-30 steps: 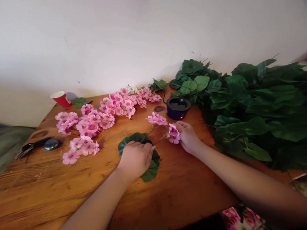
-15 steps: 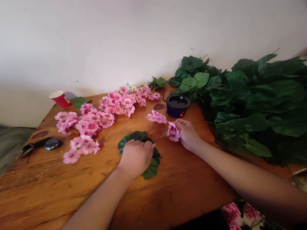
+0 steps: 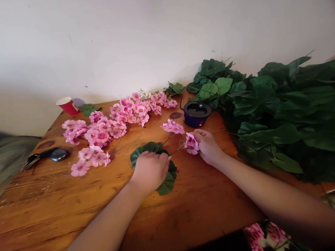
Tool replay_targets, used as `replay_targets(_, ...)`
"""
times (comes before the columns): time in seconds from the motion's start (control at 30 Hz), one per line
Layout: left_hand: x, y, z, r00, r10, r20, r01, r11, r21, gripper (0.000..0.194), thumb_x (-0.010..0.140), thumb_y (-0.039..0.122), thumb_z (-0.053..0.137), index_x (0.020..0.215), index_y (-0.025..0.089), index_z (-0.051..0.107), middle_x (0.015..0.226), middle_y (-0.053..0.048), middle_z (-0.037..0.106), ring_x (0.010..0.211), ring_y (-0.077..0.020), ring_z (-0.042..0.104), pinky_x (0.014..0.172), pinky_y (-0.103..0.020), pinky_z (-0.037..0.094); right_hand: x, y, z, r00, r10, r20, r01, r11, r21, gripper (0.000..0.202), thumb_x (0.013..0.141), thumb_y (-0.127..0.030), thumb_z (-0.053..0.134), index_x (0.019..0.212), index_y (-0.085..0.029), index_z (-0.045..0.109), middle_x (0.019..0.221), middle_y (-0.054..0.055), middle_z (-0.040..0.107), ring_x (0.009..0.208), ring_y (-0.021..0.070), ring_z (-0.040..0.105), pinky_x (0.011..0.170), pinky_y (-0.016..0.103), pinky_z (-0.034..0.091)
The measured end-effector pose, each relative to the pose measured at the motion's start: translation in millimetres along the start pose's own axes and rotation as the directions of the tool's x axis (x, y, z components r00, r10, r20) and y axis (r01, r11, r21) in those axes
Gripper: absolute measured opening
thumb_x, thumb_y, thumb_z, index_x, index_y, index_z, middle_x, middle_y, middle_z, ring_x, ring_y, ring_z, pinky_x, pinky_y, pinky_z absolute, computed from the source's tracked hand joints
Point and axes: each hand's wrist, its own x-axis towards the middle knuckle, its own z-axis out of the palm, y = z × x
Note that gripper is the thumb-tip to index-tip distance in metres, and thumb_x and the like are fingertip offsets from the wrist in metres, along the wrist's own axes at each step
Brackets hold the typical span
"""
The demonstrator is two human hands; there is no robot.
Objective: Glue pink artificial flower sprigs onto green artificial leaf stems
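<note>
My left hand (image 3: 152,168) is closed around the stem of an artificial flower spray, near its green leaves (image 3: 167,184), just above the wooden table (image 3: 84,212). The stem forks to the right into pink blossoms. One pink flower head (image 3: 191,143) is pinched at its right side by the fingers of my right hand (image 3: 206,145). Another pink cluster (image 3: 172,127) on the same spray stands free, a little farther back. Behind my right hand sits a small dark blue heating pot (image 3: 196,114) with a lit red switch and a black rim.
Several pink flower clusters (image 3: 99,134) lie at the back left. A big heap of green leaves (image 3: 282,118) covers the right side. A red paper cup (image 3: 67,106) leans near the wall. A black-handled tool (image 3: 46,153) and a dark rounded object (image 3: 59,154) lie at left.
The view has shifted slightly, so everything appears a little farther right. Both hands keep the same hold on the flower spray; nothing has been let go.
</note>
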Motion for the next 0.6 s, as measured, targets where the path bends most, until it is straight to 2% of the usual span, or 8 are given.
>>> replay_targets(0.43, 0.8, 0.8, -0.8, 1.000, -0.001, 0.018, 0.001, 1.000, -0.016, 0.037, 0.102, 0.030, 0.038, 0.075, 0.019, 0.060, 0.062, -0.005, 0.065, 0.061, -0.0211, 0.062, 0.060, -0.036, 0.035, -6.3, -2.8, 4.2, 1.000, 0.006, 0.018, -0.006, 1.000, -0.017, 0.038, 0.074, -0.035, 0.077, 0.060, -0.020, 0.044, 0.045, -0.004, 0.047, 0.035, 0.0099, 0.043, 0.030, 0.021, 0.030)
replay_targets(0.6, 1.1, 1.5, -2.7, 0.999, -0.010, 0.033, 0.012, 0.999, -0.046, 0.035, 0.102, 0.029, 0.040, 0.077, 0.017, 0.062, 0.062, -0.007, 0.065, 0.061, -0.0218, 0.063, 0.061, -0.035, 0.035, -9.2, -2.8, 6.5, 0.999, -0.047, -0.015, 0.046, 0.995, -0.089, 0.038, 0.077, -0.039, 0.075, 0.061, -0.021, 0.045, 0.045, -0.004, 0.049, 0.034, 0.0111, 0.045, 0.030, 0.022, 0.033)
